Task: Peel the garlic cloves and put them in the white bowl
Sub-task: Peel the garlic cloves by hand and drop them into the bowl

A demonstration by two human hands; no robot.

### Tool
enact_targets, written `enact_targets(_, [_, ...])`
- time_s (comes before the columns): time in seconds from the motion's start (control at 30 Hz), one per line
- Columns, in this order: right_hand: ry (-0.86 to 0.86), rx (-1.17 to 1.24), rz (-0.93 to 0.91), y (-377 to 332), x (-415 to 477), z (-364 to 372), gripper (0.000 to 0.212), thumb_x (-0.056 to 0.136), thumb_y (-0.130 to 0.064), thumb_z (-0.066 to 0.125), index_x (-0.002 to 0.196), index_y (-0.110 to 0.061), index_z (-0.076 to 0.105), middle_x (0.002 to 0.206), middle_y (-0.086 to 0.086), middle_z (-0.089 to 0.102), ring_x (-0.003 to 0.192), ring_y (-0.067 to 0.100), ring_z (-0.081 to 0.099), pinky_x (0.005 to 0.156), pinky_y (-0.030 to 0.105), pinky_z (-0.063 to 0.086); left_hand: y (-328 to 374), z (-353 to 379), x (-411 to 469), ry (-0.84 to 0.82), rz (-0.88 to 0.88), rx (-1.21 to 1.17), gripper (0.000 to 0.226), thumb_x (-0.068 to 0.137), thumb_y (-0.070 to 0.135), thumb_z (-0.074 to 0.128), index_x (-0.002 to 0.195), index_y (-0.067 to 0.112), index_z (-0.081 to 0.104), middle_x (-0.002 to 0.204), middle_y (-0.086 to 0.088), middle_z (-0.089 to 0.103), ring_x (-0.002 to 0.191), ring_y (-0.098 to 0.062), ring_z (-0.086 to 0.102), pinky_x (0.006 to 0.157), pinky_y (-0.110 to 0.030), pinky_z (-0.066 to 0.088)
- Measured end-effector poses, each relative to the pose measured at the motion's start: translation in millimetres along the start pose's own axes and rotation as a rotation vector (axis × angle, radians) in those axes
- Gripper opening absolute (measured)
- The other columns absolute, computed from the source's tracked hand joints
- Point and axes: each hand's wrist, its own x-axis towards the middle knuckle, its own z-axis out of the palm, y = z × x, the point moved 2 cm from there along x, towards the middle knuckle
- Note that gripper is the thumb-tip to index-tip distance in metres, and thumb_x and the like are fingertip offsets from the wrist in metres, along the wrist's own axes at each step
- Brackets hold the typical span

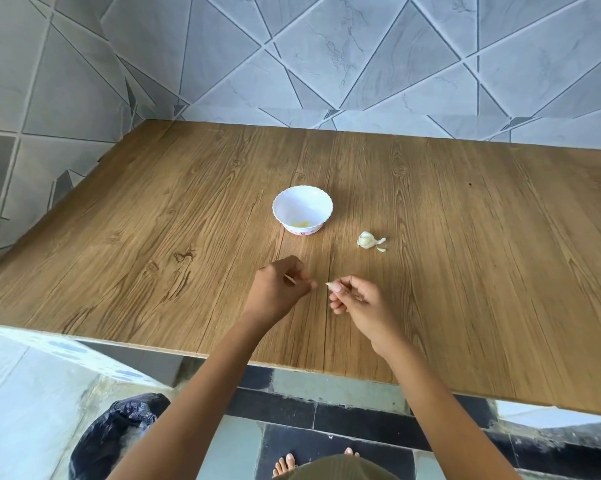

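Right hand (356, 299) pinches garlic clove (333, 286) (tip pointing left).

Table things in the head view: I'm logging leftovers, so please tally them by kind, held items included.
White bowl: 1
Garlic bulb remnant: 1
Loose garlic bit beside it: 1
Garlic clove in right hand: 1
Thin peel sliver in left hand: 1
Total: 5; yellowish pieces inside the bowl are too blurred to count.
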Motion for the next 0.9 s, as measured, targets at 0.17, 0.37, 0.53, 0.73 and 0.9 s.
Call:
enact_targets(0.17, [-0.052, -0.034, 0.020, -3.1, 1.4, 2.3, 0.013, 0.094, -0.017, 0.055, 0.086, -0.012, 0.063, 0.071, -0.004, 0.060, 0.060, -0.001, 0.055, 0.058, 0.016, 0.046, 10.4, 2.1, -4.6, -0.133, 0.034, -0.143, 0.010, 0.081, 0.013, 0.074, 0.090, 0.011, 0.073, 0.079, 0.003, 0.071, 0.069, -0.012, 0.067, 0.071, -0.024, 0.055])
enact_targets(0.37, [-0.017, -0.115, -0.055, -5.5, 0.6, 1.1, 0.008, 0.090, -0.020, 0.061, 0.091, -0.014, 0.067, 0.079, -0.003, 0.067, 0.060, 0.001, 0.058, 0.053, 0.015, 0.044, 9.0, 3.1, -0.5, -0.082, 0.089, -0.063, 0.003, 0.085, 0.007, 0.067, 0.085, 0.005, 0.069, 0.066, 0.005, 0.066, 0.060, -0.005, 0.061, 0.066, -0.022, 0.052])
enact_targets(0.53, [0.022, -0.227, -0.158, -6.8, 2.2, 1.0, 0.008, 0.087, -0.016, 0.066, 0.084, -0.022, 0.070, 0.075, -0.004, 0.071, 0.066, 0.009, 0.064, 0.065, 0.030, 0.054, 8.9, 4.2, 1.7, -0.065, 0.128, -0.006, 0.007, 0.083, 0.008, 0.069, 0.087, 0.003, 0.070, 0.075, 0.001, 0.070, 0.070, -0.014, 0.066, 0.071, -0.028, 0.053])
enact_targets(0.73, [0.006, -0.175, -0.128, -16.0, -0.4, 0.7, 0.018, 0.087, -0.006, 0.063, 0.079, -0.022, 0.069, 0.072, -0.005, 0.070, 0.061, 0.003, 0.063, 0.058, 0.017, 0.049, 6.7, 2.6, 1.9, -0.141, 0.076, -0.106, 0.004, 0.084, 0.003, 0.067, 0.085, 0.005, 0.070, 0.070, 0.000, 0.069, 0.063, -0.006, 0.061, 0.068, -0.025, 0.052])
enact_targets(0.9, [0.074, -0.239, -0.137, -15.5, -0.5, 2.1, 0.022, 0.081, -0.010, 0.067, 0.070, -0.029, 0.069, 0.066, 0.001, 0.071, 0.069, 0.029, 0.068, 0.058, 0.042, 0.052, 7.8, 4.2, -1.5, -0.169, 0.021, -0.187, 0.008, 0.084, 0.000, 0.066, 0.085, 0.007, 0.070, 0.071, -0.001, 0.069, 0.064, -0.004, 0.061, 0.069, -0.022, 0.052])
